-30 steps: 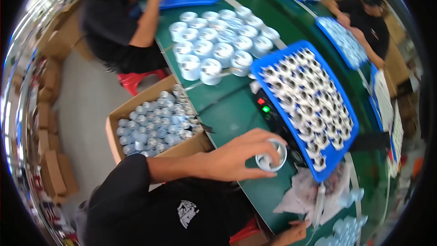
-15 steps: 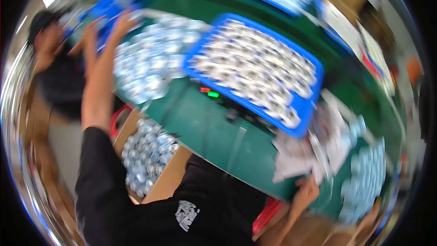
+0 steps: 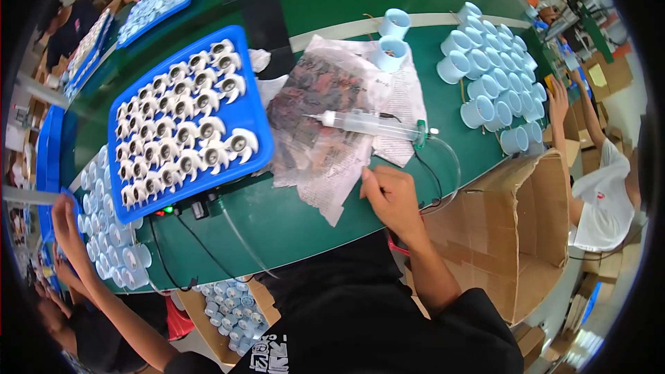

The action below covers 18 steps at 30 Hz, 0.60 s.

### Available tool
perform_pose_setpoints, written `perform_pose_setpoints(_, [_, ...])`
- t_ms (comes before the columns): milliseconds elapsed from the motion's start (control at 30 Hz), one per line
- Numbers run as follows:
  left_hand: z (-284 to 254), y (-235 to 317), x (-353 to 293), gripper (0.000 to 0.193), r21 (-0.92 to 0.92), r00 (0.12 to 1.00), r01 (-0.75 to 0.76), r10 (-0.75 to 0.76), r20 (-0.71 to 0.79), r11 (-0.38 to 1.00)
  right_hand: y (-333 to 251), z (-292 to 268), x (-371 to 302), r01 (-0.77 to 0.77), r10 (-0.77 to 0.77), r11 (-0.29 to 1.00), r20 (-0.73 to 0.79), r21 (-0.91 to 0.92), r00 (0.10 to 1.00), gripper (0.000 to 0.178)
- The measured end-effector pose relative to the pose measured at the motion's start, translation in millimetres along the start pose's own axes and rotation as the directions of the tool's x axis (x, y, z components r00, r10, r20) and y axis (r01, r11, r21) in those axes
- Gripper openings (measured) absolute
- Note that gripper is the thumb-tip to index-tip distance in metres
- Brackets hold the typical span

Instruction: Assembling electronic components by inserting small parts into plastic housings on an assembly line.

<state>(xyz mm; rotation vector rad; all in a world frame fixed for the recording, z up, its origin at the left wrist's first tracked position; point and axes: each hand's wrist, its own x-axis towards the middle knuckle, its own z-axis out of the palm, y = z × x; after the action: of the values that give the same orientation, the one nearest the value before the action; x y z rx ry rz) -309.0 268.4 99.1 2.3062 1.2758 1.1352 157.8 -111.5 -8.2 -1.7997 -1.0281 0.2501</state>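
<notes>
My right hand (image 3: 393, 197) is curled into a loose fist at the lower edge of some stained paper sheets (image 3: 325, 187), and nothing shows in it. Above it on the paper lies a clear dispensing syringe (image 3: 360, 122) with a needle and a thin hose. My left hand (image 3: 66, 225) is stretched out to the far left, beside rows of pale blue cups (image 3: 114, 235); its fingers are partly hidden, and I cannot see anything held. Between my hands, a blue tray (image 3: 262, 142) carries several white finned parts with metal centres.
More pale blue cups (image 3: 485, 83) stand in rows at the right, and two cups (image 3: 390, 54) sit by the paper. An open cardboard box (image 3: 495, 235) is at the table's right edge. Below the table edge, another box (image 3: 263, 298) holds cups. Co-workers sit at left, back and right.
The view has swung to the right, so the tray appears farther left and the right-hand cups come fully into sight. My left hand stays outstretched at the left; my right remains by the paper.
</notes>
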Motion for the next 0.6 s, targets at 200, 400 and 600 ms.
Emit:
perform_pose_setpoints(200, [141,270,-109,0.016,-0.715,0.847,-0.003,0.382,0.370,0.699,-6,9,7,-0.002,0.002,1.000,0.007,-0.005,1.000,0.031])
perform_pose_setpoints(400, [294,364,-116,0.038,-0.514,0.719,-0.273,0.528,0.452,0.813,-5,-53,-3,0.030,-0.119,0.959,-0.306,-0.282,0.945,0.008])
perform_pose_setpoints(600, [324,359,-150,0.044,-0.332,0.747,-0.438,0.544,0.382,0.835,18,-64,6,-0.082,-0.074,0.803,-0.235,-0.590,0.969,0.034])
